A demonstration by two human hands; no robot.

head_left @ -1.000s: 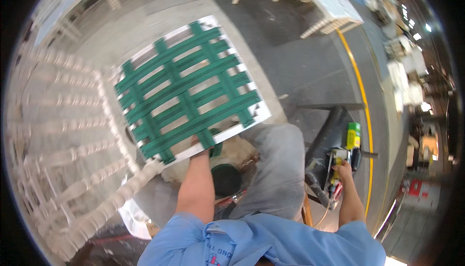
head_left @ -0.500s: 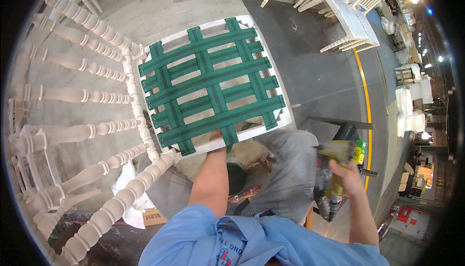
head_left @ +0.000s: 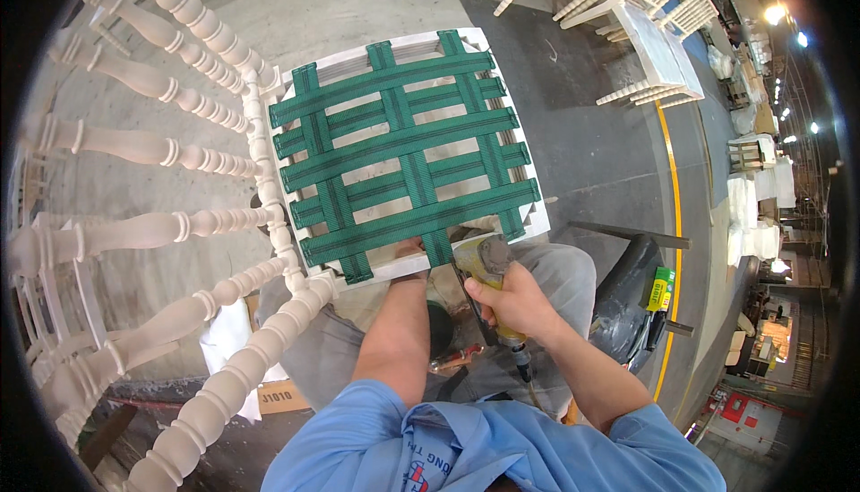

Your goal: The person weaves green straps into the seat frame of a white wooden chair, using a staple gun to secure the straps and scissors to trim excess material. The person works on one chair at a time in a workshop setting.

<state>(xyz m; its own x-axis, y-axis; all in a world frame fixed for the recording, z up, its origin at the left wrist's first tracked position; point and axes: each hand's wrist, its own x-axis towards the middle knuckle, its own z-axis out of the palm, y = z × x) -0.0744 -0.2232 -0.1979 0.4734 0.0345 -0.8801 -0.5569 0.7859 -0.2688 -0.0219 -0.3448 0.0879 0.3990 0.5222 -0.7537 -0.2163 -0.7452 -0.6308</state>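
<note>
A white chair frame [head_left: 394, 271] with turned spindles is in front of me, its seat crossed by woven green webbing straps [head_left: 399, 147]. My right hand [head_left: 517, 299] is wrapped round the grip of a yellow-green pneumatic stapler [head_left: 484, 259]. The stapler's head is at the near seat rail, beside the end of a lengthwise strap. My left hand [head_left: 409, 248] reaches in at the same rail, just left of that strap. Rail and webbing hide most of its fingers, so I cannot see what they grip.
Below the seat, a red-handled tool [head_left: 459, 358] lies near my lap. At right are a black padded seat [head_left: 618, 290] and a green-and-yellow box [head_left: 661, 289]. A cardboard box [head_left: 279, 397] is at lower left. More white chairs [head_left: 658, 53] stand at the far right.
My right hand has brought the stapler from the right side over to the near seat rail. The left hand stays at the rail. The chair appears shifted slightly right in view.
</note>
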